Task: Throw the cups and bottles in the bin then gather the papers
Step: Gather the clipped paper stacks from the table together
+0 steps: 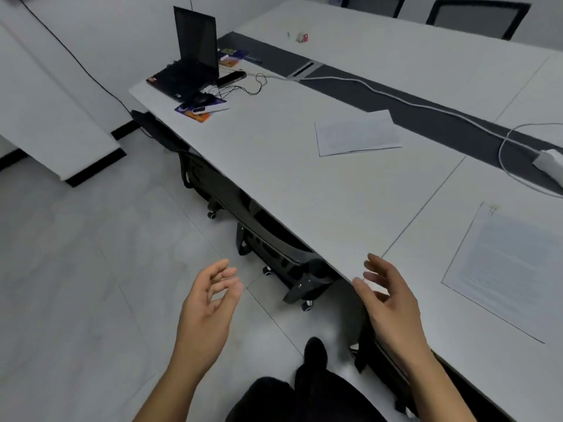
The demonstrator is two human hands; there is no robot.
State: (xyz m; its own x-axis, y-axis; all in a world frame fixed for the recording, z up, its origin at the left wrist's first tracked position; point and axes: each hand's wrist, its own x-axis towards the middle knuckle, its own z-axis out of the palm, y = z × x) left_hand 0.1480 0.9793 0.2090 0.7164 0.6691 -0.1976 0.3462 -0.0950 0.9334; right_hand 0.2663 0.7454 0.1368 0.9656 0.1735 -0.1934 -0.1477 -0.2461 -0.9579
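Note:
Two sets of white papers lie on the long white table (304, 184). One stack of papers (358, 134) sits mid-table near the dark centre strip. A clipped sheet (508, 269) lies at the right, close to the table's near edge. My left hand (210, 303) hovers over the floor, fingers apart and holding nothing. My right hand (390, 300) is raised at the table's near edge, left of the clipped sheet, also open and holding nothing. No cups, bottles or bin are in view.
A black laptop (195, 56) with a mouse, cards and cables stands at the table's far left end. A white power strip (548, 161) and its cable run along the dark strip. Black wheeled chairs (274, 254) are tucked under the table. A small carton (302, 37) lies far back.

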